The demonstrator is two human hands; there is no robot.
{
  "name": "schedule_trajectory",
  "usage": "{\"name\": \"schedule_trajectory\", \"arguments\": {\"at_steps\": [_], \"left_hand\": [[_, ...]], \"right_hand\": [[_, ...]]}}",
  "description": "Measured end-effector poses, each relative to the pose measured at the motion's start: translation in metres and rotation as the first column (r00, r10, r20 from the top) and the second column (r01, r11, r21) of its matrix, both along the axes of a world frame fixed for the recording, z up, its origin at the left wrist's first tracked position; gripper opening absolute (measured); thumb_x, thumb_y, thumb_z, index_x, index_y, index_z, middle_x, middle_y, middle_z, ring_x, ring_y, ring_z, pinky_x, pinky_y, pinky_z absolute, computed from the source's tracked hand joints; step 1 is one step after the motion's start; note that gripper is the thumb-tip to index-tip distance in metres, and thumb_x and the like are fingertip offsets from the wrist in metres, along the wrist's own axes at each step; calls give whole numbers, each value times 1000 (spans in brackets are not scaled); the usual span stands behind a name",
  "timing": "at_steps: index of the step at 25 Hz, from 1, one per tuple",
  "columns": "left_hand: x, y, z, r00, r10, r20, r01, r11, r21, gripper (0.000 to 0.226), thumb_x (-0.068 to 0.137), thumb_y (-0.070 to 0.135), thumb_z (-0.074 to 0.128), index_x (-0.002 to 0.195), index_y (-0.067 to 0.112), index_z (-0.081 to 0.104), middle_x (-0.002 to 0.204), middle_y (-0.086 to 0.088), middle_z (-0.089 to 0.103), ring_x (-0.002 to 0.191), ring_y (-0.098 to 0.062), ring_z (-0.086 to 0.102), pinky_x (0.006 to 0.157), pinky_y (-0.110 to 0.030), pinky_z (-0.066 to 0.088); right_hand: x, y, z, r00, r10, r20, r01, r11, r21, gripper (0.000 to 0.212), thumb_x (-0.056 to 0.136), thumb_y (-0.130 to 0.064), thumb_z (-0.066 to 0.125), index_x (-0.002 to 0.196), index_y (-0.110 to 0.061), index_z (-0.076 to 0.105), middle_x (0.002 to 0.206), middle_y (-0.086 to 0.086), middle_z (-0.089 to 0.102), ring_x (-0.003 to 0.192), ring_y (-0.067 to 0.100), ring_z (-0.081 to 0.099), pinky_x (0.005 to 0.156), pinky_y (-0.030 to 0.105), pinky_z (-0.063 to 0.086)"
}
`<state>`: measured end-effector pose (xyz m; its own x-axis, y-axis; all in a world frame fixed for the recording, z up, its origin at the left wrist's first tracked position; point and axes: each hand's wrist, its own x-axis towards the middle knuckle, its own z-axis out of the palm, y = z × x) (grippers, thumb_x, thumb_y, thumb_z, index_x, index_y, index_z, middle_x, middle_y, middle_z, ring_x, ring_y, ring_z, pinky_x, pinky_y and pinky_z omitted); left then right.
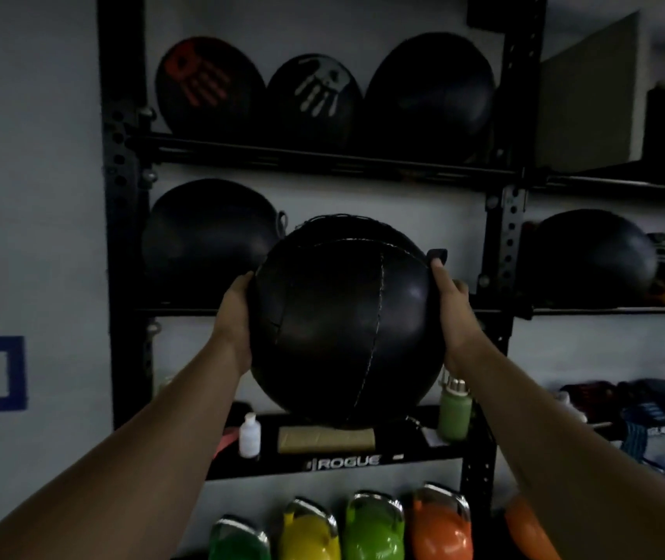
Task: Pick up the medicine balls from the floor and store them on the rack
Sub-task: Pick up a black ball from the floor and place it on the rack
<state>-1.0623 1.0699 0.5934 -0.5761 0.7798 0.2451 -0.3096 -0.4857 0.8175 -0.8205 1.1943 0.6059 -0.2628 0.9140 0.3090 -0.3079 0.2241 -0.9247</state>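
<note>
The left hand (234, 317) presses flat against the left side of a black ball (345, 321), fingers straight and reaching up round its curve. The right hand (450, 313) does the same on the right side, fingers laid along the leather, thumb toward the camera. The ball hangs between the two palms, held up in the air in front of the middle shelf of the rack (120, 163), blocking most of the gap there.

Just beyond the right fingertips a small dark strap loop (438, 255) sticks out. Past the left fingers, on the middle shelf, sits another black ball (201, 240). Above the hands, the top shelf carries three balls: one with a red handprint (207, 86), one with a white handprint (314, 97), one plain (429, 88). Below the hands, a lower shelf holds a white bottle (250, 435), a tan block (324, 438) and a green flask (455, 410). Under that stand coloured kettlebells (375, 531). Right of the right hand, in the next bay, rests a further ball (589, 256).
</note>
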Motion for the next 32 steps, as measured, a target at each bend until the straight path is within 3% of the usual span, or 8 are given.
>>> {"name": "schedule_trajectory", "arguments": {"at_steps": [6,10,14,16,23,25,27,32], "left_hand": [[-19,95,38,991,134,-8,-133,991,30,46,101,44,49,117,12,78,112,-13,79,101,-29,73,80,-35,55],[-49,156,69,990,138,13,-138,990,24,48,99,50,49,113,15,80,108,-11,80,99,-30,73,80,-37,56],[-76,225,96,978,206,-41,-204,977,56,54,79,56,65,113,17,81,114,-12,79,110,-34,73,103,-47,55],[-86,249,98,967,253,-41,-250,966,68,54,69,52,71,109,18,83,113,-12,80,109,-35,74,103,-49,55],[-119,310,95,829,527,-186,-491,846,208,26,92,29,68,113,18,79,117,-9,77,113,-26,71,104,-42,53],[-119,326,104,764,557,-325,-493,829,263,26,94,29,69,115,19,78,119,-7,76,115,-21,71,107,-38,52],[-125,345,106,626,580,-521,-524,808,270,27,95,35,70,119,24,77,124,3,75,119,-12,67,109,-33,49],[-146,382,106,649,612,-452,-577,783,232,12,96,28,69,99,29,81,112,8,79,111,-8,70,110,-33,50]], "right_hand": [[-30,112,40,999,41,-16,-40,997,59,55,94,-65,55,131,-24,51,127,8,63,117,30,62,107,54,49],[-68,183,72,999,36,-4,-36,992,118,74,76,-76,59,132,-27,53,128,8,66,113,30,67,102,54,53],[-94,254,107,999,-15,-31,20,988,152,65,83,-69,60,131,-26,52,123,7,66,114,29,66,105,54,51],[-104,279,117,1000,19,-25,-14,986,164,60,87,-64,62,130,-23,55,122,8,67,113,30,67,104,53,53],[-164,360,111,995,94,31,-99,929,357,37,91,-49,68,122,-29,67,121,4,70,111,26,68,105,48,54],[-175,378,113,995,101,27,-103,905,413,28,95,-45,67,118,-30,71,120,1,71,113,21,68,105,44,54],[-189,397,109,994,87,62,-106,875,472,25,97,-43,65,117,-31,73,121,-2,71,114,17,67,103,38,53],[-223,431,99,998,42,40,-56,876,479,21,99,-42,63,111,-30,75,114,-8,73,110,11,67,99,30,52]]}}
